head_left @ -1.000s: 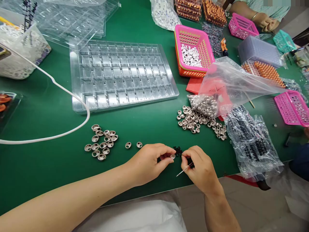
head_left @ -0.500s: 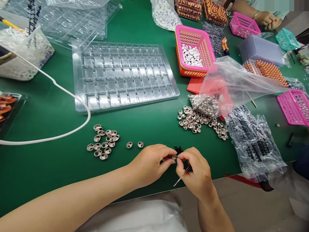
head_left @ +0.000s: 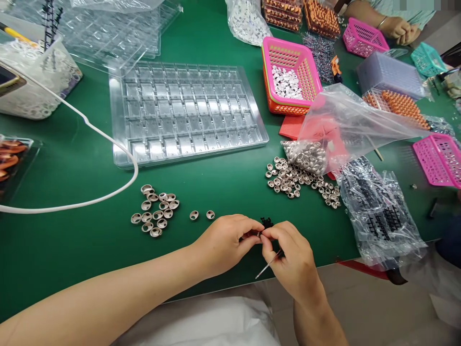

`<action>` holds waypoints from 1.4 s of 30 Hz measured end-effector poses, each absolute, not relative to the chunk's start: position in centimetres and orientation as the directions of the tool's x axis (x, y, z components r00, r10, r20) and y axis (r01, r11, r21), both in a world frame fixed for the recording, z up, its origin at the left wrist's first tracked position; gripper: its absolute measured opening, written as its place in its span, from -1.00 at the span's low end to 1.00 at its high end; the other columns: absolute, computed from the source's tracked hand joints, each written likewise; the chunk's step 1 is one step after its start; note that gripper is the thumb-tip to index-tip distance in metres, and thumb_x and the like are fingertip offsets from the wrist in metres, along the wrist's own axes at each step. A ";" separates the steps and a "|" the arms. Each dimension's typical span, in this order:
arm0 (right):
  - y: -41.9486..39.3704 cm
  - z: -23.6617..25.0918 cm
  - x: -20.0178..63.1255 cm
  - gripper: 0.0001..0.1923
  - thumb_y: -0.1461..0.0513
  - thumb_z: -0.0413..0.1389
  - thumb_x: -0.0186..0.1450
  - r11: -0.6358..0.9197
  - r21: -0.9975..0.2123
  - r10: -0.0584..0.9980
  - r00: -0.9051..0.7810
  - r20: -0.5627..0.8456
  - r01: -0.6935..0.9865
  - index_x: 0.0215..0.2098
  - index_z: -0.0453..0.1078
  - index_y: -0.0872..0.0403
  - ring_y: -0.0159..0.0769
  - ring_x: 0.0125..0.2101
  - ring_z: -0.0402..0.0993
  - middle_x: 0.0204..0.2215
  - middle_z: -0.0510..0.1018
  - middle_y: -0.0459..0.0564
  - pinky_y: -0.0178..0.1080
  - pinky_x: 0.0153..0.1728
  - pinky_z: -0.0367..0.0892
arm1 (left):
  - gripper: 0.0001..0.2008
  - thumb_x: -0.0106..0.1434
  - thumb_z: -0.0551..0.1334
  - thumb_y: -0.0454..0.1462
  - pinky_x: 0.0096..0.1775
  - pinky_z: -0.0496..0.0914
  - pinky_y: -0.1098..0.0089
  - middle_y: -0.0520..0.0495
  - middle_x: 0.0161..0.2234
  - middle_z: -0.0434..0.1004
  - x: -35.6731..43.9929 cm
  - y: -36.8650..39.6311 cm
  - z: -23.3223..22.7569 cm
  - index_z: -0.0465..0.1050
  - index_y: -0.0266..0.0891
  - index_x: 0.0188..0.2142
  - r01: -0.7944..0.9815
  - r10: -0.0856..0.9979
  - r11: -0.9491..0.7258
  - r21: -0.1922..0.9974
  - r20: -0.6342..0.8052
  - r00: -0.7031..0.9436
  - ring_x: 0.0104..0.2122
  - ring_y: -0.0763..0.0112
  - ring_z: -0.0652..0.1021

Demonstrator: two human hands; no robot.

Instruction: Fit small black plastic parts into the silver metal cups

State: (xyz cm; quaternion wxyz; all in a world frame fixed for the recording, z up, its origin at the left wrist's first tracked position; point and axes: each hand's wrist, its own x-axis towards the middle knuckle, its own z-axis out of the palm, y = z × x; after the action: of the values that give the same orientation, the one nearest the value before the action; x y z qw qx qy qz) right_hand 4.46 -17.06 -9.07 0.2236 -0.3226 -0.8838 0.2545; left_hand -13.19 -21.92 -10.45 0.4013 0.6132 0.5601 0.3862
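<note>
Between the thumb and forefinger of my left hand [head_left: 226,242] is a small silvery metal cup [head_left: 259,234], mostly covered by fingers. My right hand [head_left: 290,252] meets it there, its thumb and forefinger pinched against the cup; whatever those fingertips hold is hidden. A thin metal rod-like tool [head_left: 265,268] sticks out of my right palm, pointing down-left. Just beyond the fingertips lies a little pile of black parts [head_left: 266,222]. Two metal cups with dark insides [head_left: 210,215] lie left of my left hand, with a cluster of similar cups [head_left: 157,215] farther left.
A clear compartment tray [head_left: 189,115] lies ahead. Loose metal cups [head_left: 286,178] spill from a plastic bag [head_left: 345,120] at right, near a bag of black parts [head_left: 383,216]. Stacked baskets [head_left: 309,57] hold white pieces. A white cable [head_left: 108,139] crosses the left side. Another person's hands [head_left: 399,31] rest at the far right.
My right hand has moved slightly left, its fingertips now pressed against the metal cup and covering more of it. The tool in it has shifted slightly left too.
</note>
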 end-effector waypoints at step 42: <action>-16.2 -9.8 7.5 -0.47 -0.09 -0.24 0.44 0.184 -0.981 0.954 -0.253 0.161 0.066 -0.19 0.41 0.05 -0.39 -0.62 0.30 -0.48 0.32 -0.10 -0.26 -0.62 0.22 | -0.81 0.28 0.21 -0.36 -0.34 0.45 0.42 -0.07 -0.36 0.63 -13.6 -22.1 -10.2 0.52 -0.28 -0.13 0.414 0.994 -0.107 0.904 0.092 0.057 -0.40 0.41 0.54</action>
State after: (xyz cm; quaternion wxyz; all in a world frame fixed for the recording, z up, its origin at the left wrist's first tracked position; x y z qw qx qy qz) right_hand 7.53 -16.24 -9.75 0.4529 -0.4101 -0.6218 0.4899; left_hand -13.58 -22.05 -10.22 0.3648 0.6288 0.5598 0.3976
